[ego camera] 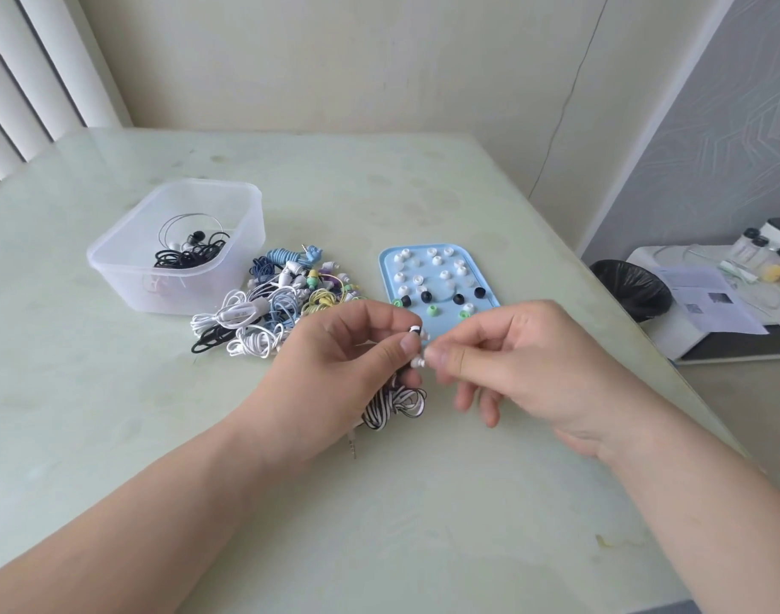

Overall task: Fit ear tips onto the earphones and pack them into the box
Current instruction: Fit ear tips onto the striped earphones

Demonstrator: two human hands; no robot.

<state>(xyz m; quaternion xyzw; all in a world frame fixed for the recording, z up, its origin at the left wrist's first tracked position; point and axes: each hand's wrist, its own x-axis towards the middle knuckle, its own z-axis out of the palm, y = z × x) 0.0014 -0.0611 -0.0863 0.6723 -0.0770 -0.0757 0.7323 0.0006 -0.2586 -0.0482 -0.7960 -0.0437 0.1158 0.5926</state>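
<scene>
With left hand [335,347] curled round the striped earphones [394,403] just near of the blue tray [386,268], steady the bare bud [418,361] — then, with right hand [525,361] pinching something tiny, likely an ear tip, press square and twist home.

Bare desk [379,502] near the person; farther back, plastic box [126,263], earphone pile [273,303], blue tray [386,277] side by side.

Bare left hand [335,352], bare right hand [530,361], uncovered forearms [157,502]
</scene>
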